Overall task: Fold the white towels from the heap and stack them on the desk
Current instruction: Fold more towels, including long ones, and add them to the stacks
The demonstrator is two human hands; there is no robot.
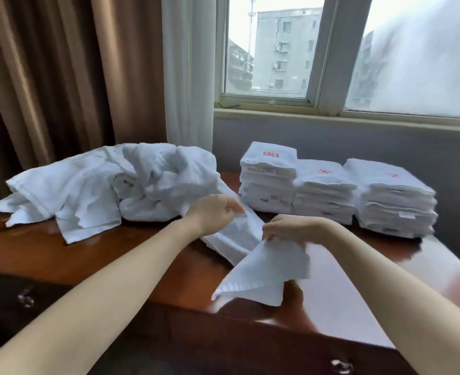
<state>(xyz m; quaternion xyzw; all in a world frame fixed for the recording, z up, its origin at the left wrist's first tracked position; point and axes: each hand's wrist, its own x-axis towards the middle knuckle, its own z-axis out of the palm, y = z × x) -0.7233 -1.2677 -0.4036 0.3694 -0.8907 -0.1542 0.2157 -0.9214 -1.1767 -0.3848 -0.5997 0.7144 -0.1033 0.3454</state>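
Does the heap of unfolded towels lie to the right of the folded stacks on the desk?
No, the heap lies to the left of the three folded stacks, on the same desk.

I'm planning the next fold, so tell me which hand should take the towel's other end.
Left. The left hand hovers, seemingly open, just above the part of the towel lying on the desk, while the right hand grips its raised corner and is not free.
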